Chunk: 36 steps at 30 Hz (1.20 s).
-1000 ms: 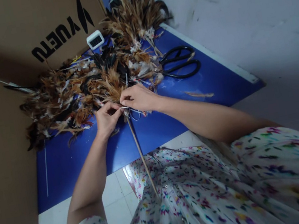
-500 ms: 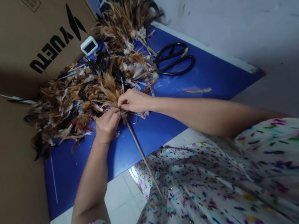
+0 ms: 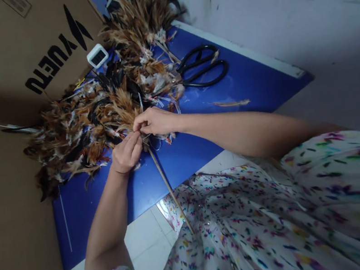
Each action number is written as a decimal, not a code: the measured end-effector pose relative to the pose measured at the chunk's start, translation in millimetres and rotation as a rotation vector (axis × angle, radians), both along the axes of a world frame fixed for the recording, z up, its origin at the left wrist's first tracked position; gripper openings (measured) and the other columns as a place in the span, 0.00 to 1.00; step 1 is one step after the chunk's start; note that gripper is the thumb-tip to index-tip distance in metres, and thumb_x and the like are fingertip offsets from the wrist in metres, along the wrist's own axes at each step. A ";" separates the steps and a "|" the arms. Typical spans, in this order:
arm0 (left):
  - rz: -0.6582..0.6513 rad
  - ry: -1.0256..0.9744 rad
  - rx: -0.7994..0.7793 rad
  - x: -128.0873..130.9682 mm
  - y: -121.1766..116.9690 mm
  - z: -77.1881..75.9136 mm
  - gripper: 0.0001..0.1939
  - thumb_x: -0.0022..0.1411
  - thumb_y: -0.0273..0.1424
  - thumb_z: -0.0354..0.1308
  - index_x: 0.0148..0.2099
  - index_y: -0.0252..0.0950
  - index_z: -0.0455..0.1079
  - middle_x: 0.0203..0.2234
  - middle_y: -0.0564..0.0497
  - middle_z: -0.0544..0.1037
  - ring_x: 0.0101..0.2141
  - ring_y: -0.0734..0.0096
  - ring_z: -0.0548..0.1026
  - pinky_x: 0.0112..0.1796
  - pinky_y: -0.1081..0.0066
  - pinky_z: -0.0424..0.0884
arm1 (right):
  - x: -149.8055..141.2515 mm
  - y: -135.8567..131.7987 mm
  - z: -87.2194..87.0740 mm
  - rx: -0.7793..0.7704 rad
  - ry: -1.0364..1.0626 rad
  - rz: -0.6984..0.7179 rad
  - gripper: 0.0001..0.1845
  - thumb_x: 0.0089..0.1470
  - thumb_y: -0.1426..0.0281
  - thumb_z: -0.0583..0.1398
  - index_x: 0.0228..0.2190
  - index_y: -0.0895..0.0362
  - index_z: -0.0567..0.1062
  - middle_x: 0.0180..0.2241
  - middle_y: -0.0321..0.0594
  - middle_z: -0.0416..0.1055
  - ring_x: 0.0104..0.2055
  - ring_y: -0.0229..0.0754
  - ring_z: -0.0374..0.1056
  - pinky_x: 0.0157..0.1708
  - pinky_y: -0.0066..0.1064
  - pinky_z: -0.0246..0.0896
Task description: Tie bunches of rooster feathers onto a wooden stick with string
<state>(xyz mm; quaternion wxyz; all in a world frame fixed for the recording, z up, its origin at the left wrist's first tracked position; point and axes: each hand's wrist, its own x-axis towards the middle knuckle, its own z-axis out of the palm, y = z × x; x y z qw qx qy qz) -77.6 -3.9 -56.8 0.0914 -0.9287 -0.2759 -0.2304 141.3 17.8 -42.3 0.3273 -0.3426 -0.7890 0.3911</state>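
Both hands meet at the feathered head of a feather duster, whose thin wooden stick slants down toward my lap. Brown feathers fan out just beyond my fingers. My left hand is closed in a pinch, its fingertips nearly touching those of the other hand. My right hand, thumb and forefinger pinched, comes in from the right above the stick. A thin pale string loops out beside the stick under my fingers; the pinched ends are mostly hidden.
Loose brown and black feathers cover the left of the blue table. Black-handled scissors lie on the right. A feather bundle rests against the wall. A small white digital clock stands by a cardboard box.
The whole view has shifted slightly, so things appear a little further left. My hands stay pinched together at the same spot on the duster, the left fingers turned slightly.
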 end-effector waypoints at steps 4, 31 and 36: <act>0.007 -0.028 -0.001 -0.3 -0.9 -0.8 0.13 0.65 0.32 0.52 0.43 0.32 0.76 0.39 0.41 0.81 0.44 0.60 0.79 0.44 0.63 0.79 | 1.3 -2.0 2.0 0.008 -0.009 -0.004 0.12 0.48 0.81 0.56 0.34 0.61 0.78 0.25 0.31 0.68 0.26 0.29 0.60 0.32 0.24 0.51; 0.063 -0.100 0.045 -2.1 -3.6 -4.1 0.13 0.65 0.31 0.54 0.48 0.33 0.74 0.42 0.42 0.81 0.41 0.65 0.80 0.42 0.70 0.77 | 1.2 -1.1 -0.8 0.146 -0.014 0.058 0.15 0.52 0.80 0.54 0.39 0.60 0.75 0.29 0.36 0.72 0.32 0.33 0.64 0.37 0.27 0.54; 0.082 -0.120 0.030 -5.2 -2.5 -7.4 0.13 0.64 0.31 0.55 0.49 0.32 0.74 0.43 0.41 0.80 0.42 0.63 0.80 0.43 0.67 0.77 | -0.4 1.9 -0.3 0.151 -0.116 0.043 0.13 0.56 0.78 0.54 0.39 0.60 0.77 0.39 0.41 0.74 0.41 0.37 0.67 0.42 0.29 0.54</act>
